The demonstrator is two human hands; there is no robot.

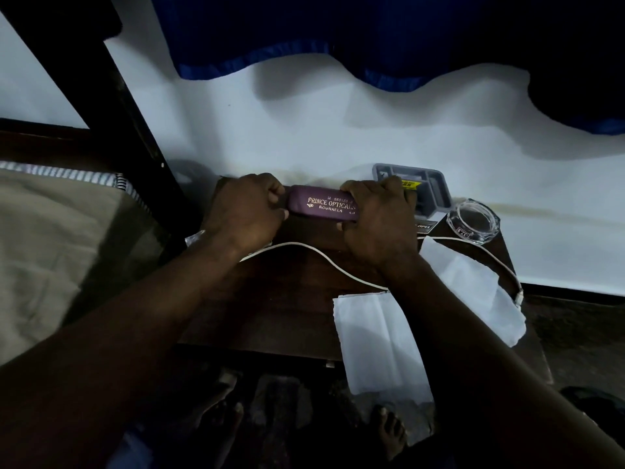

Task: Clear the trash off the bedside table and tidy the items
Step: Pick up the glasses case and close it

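While both hands are clamping the ends of the purple spectacle case (321,206) at the table's far edge — left hand (245,213), right hand (378,220) — the right forearm is crossing the white cable (314,250); dragging it risks toppling the glass ashtray (473,222) just beside the right hand.

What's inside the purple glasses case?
You can't see inside. The purple case is shut, held at its ends by the left hand and right hand. Only its gold lettering shows.
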